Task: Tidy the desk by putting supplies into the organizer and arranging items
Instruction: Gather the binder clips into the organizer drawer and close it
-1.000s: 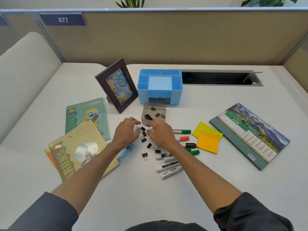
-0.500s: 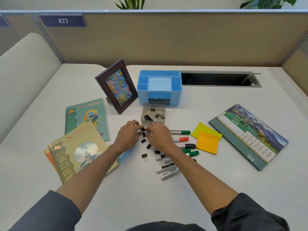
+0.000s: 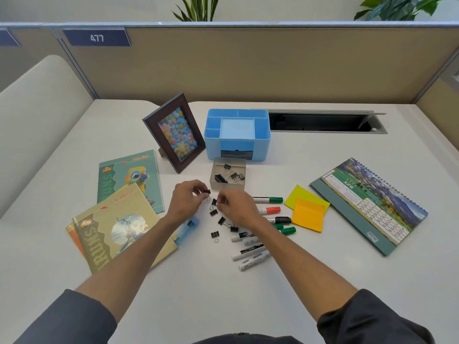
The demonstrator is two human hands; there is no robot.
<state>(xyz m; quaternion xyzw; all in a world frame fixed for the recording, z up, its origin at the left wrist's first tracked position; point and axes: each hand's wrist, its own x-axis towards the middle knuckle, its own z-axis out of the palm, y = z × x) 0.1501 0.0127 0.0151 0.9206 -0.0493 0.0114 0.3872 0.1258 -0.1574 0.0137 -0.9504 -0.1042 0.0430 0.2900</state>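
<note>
L hand (image 3: 186, 200) is pinching a small black binder clip (image 3: 207, 191) at its fingertips, held just above the desk (image 3: 310, 256). R hand (image 3: 237, 207) is pinching a second clip (image 3: 214, 202) w/ thumb + forefinger, right next to the first; hands are sitting close together, not touching as far as I can tell.

Loose clips (image 3: 215, 236) are lying scattered on the desk below and between the hands. Grey tray (image 3: 229, 176) is sitting just beyond the hands, already holding several clips. Blue organizer (image 3: 237, 135) is standing right behind the tray, drawer slot facing the person.

Markers (image 3: 250, 255) are lying in a loose pile under and right of the R forearm, some w/ green caps, one red, one black. Sticky notes (image 3: 308, 214), yellow + orange, are overlapping just right of the markers. Calendar (image 3: 367, 204) is lying flat far right. Photo frame (image 3: 173, 132) is leaning upright left of the organizer. Notebooks (image 3: 119, 219) are overlapping on the left, L forearm crossing over their corner.
</note>
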